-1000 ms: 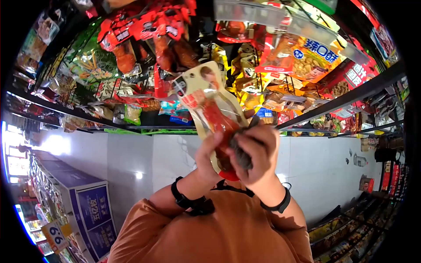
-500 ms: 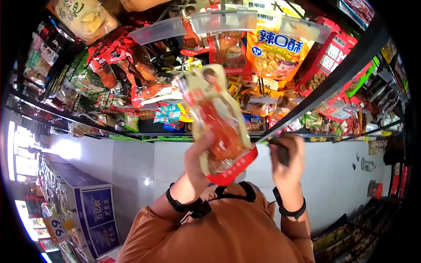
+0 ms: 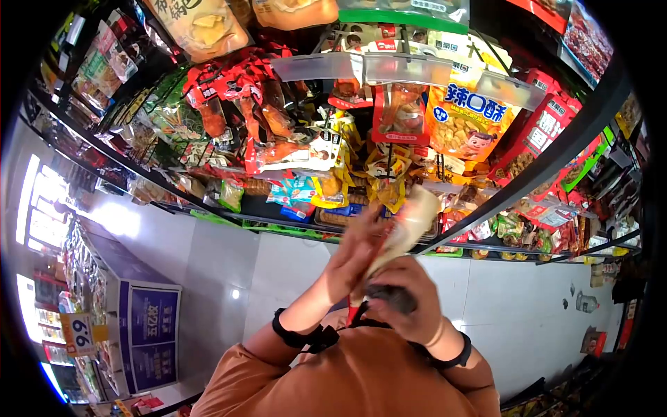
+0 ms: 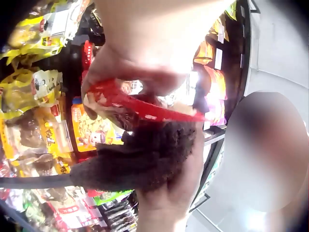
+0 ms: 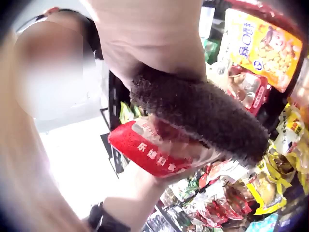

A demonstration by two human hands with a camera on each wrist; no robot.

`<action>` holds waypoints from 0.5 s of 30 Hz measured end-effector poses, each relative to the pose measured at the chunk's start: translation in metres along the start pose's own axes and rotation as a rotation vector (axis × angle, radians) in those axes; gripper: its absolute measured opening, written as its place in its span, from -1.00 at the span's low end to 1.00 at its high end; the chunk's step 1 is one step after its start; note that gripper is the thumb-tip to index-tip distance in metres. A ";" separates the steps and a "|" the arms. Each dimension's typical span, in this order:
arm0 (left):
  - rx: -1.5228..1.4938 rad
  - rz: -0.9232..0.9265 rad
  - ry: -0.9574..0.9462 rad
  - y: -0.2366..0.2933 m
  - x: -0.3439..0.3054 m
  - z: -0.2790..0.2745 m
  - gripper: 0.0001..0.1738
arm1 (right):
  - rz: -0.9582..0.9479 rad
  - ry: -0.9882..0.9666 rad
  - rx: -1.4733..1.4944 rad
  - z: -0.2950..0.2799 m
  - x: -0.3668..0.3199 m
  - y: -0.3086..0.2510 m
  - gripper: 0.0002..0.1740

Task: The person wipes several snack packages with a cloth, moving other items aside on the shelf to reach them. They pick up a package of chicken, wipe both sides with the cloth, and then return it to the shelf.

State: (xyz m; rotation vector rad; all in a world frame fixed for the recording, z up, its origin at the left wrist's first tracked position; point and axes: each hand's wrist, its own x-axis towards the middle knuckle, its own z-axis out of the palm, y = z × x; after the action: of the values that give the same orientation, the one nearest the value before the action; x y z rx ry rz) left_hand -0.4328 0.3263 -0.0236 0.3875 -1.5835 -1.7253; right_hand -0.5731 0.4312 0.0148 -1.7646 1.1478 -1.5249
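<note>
Across the upper half of the head view, from nine to three o'clock: one black snack rack point(image 3: 583, 135), loaded with packaged goods. At eleven o'clock, red-topped vacuum packs point(image 3: 274, 118), clear-windowed, each with a browned piece inside. At one o'clock, an orange snack packet point(image 3: 469, 121), blue Chinese lettering, golden cubes shown on its front; to its left, a red-framed pack point(image 3: 401, 111) with a brown piece visible. Near the centre, towards twelve, yellow packets point(image 3: 385, 184), contents too small to tell. At eight o'clock, a purple-and-white carton stack point(image 3: 154, 320), contents hidden, with a price card point(image 3: 78, 333) reading 9.9 beside it.

Left hand point(image 3: 351, 254): raised from seven o'clock, blurred; in its wrist view, thumb and fingers grip the vacuum pack from both sides. Right hand point(image 3: 424, 285): raised from five o'clock, fingers curled round a dark fuzzy pad point(image 5: 203, 116) set against the pack. Black wristband on each arm; orange-brown garment below.

Vacuum pack point(image 5: 166, 152): one, between the two hands just below centre, before the rack; tilted, its cream end point(image 3: 415, 219) towards one o'clock. Opposite end red, white Chinese characters; clear window, reddish-brown contents, glossy.
</note>
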 end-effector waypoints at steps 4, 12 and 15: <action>-0.610 -0.202 -0.180 0.030 -0.006 -0.009 -0.04 | -0.316 0.011 -0.424 0.038 0.015 0.006 -0.46; -0.304 -0.303 -0.282 0.064 -0.042 -0.084 0.01 | -0.316 0.229 -0.634 0.077 0.077 0.017 -0.55; -0.475 -0.341 -0.267 0.076 -0.054 -0.124 0.06 | -0.273 0.325 -0.563 0.108 0.103 0.021 -0.52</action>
State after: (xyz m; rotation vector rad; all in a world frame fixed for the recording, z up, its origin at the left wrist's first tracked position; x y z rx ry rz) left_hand -0.2893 0.2781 0.0105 0.2001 -1.2690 -2.4263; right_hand -0.4739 0.3180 0.0261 -2.1566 1.6814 -1.8226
